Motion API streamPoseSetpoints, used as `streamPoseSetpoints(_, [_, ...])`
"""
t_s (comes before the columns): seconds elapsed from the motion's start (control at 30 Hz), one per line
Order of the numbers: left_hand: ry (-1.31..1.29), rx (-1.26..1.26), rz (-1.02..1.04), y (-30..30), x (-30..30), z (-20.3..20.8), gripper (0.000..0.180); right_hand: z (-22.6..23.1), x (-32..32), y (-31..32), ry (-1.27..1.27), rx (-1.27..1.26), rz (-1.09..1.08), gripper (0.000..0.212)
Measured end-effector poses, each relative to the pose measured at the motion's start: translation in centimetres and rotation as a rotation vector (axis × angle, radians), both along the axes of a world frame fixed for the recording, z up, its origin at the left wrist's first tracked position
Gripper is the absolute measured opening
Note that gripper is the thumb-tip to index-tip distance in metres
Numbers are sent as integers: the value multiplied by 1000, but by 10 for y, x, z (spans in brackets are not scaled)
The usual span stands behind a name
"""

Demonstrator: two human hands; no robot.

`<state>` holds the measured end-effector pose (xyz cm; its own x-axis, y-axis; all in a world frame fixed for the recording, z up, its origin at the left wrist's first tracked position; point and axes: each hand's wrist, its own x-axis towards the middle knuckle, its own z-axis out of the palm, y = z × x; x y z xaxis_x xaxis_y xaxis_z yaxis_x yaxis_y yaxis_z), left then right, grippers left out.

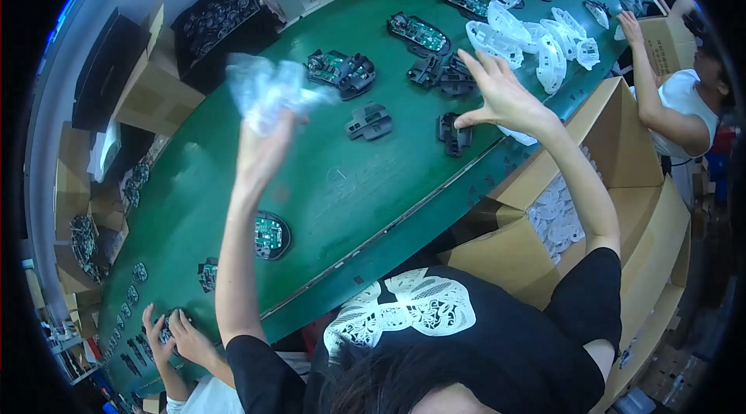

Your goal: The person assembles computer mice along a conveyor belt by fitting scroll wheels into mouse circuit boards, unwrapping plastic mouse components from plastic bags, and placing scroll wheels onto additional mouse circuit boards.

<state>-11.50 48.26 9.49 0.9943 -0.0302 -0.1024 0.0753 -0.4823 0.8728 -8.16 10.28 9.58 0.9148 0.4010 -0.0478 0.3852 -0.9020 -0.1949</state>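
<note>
Left hand [260, 151] raised over green conveyor belt [326, 181], fingers closed around a crumpled clear plastic bag [268, 92], held above the belt surface. Black flat part [370, 122] lies on belt between the hands. Right hand [501, 92] spread open, fingertips touching small black plastic part [454, 134] resting on belt. White plastic shells [536, 41] clustered just beyond. Open cardboard box [614, 142] at right edge.
</note>
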Motion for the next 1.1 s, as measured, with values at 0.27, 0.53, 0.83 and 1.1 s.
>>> streamPoseSetpoints(0.27, [-253,528,-358,-80,-9,-34,50,-30,28,19,15,-72,-75,104])
streamPoseSetpoints(0.53, [-279,103,-307,-46,28,-30,78,-23,26,9,-164,1,-38,60])
streamPoseSetpoints(0.83, [-60,363,-321,-47,101,-38,87,-1,58,42,-318,218,180,34])
streamPoseSetpoints(1.1, [-53,619,-255,-64,83,-28,69,-34,65,44,-59,99,190,57])
